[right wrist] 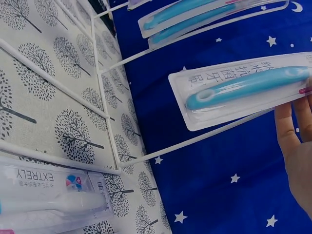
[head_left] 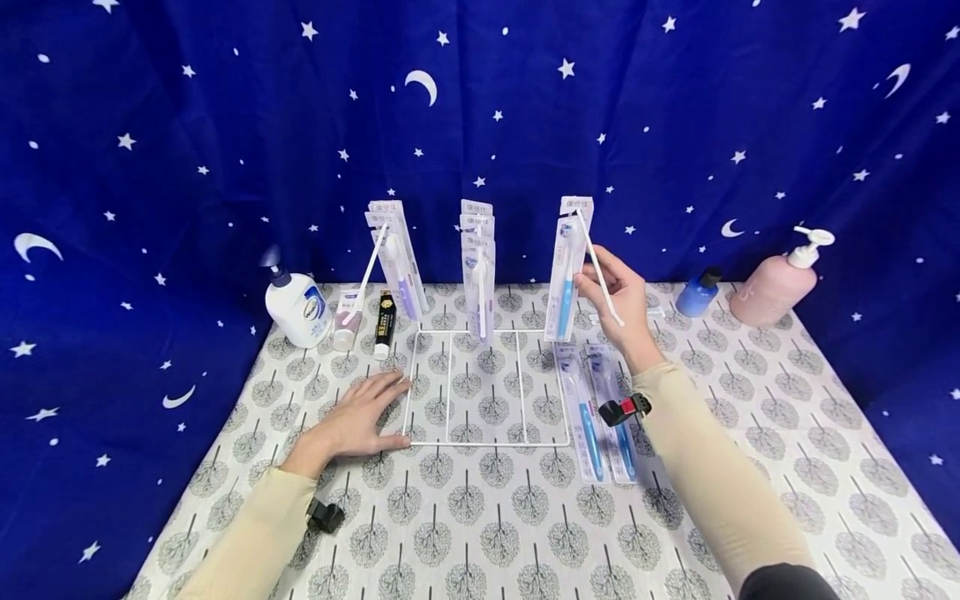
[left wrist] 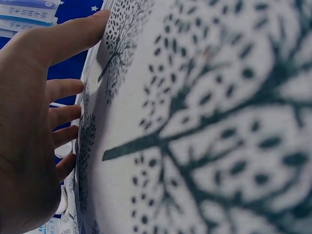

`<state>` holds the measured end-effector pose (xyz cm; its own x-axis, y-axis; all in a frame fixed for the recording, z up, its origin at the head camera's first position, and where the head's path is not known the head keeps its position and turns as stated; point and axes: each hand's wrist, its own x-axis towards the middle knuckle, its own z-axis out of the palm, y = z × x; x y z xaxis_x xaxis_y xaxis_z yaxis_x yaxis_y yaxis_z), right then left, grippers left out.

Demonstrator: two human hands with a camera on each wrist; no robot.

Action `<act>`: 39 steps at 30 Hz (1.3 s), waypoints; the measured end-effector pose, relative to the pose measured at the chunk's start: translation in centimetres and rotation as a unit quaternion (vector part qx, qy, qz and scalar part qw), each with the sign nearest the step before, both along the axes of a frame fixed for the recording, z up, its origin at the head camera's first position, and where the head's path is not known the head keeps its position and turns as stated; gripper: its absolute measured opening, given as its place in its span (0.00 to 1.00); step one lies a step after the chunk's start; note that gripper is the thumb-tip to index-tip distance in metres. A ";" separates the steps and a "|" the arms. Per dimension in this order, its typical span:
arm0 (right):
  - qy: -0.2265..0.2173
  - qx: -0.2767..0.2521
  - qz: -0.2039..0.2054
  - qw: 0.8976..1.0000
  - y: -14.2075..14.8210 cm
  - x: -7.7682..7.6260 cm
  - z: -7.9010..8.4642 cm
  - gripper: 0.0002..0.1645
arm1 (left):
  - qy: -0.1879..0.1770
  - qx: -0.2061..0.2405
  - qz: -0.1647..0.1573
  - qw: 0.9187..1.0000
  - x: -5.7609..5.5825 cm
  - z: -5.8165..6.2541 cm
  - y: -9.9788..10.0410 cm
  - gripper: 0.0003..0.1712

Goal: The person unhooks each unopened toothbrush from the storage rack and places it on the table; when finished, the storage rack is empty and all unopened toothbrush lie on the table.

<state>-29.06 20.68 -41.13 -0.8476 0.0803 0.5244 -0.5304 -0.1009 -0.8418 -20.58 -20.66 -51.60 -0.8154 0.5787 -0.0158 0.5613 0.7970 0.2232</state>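
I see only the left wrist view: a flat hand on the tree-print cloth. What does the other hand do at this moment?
Observer: The right hand is raised and seems to pinch the right rod of the white wire rack.
Operator: Does something hang on that rod?
Observer: Yes, one blue toothbrush pack hangs on it, at the fingers.
Operator: Are other packs of this kind near?
Observer: Two more blue packs lie flat on the cloth, just right of the rack base.
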 end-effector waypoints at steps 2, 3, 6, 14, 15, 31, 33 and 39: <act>0.002 -0.011 0.013 1.000 0.0 0.2 0.0 0.29 | 0.001 0.000 0.000 1.000 0.0 0.0 0.0 0.55; 0.002 -0.015 0.019 1.000 0.0 0.4 0.1 0.29 | 0.001 -0.001 0.001 1.000 0.0 0.1 0.0 0.54; -0.001 -0.029 0.033 0.999 0.1 0.8 0.2 0.29 | 0.001 -0.004 0.002 1.000 0.0 0.1 0.1 0.54; -0.002 -0.019 0.041 0.999 0.3 1.9 0.4 0.29 | -0.003 -0.003 0.006 1.000 0.1 0.1 0.1 0.54; -0.002 -0.020 0.041 0.999 0.4 2.0 0.4 0.29 | -0.002 -0.002 0.005 1.000 0.1 0.1 0.0 0.54; 0.010 0.037 0.007 0.999 1.3 4.0 0.0 0.28 | -0.007 0.005 0.008 1.000 0.2 0.2 0.1 0.54; 0.010 0.038 0.009 0.999 1.3 4.3 0.0 0.28 | -0.011 0.007 0.010 1.000 0.2 0.2 0.1 0.54; 0.009 0.030 0.023 0.999 1.6 5.1 0.0 0.29 | -0.010 0.010 0.007 1.000 0.2 0.2 0.0 0.54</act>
<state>-23.97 22.30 -41.12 -0.8398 0.0085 0.5428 -0.5418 -0.0751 -0.8371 -20.40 -20.65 -51.37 -0.8232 0.5675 -0.0203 0.5453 0.8000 0.2504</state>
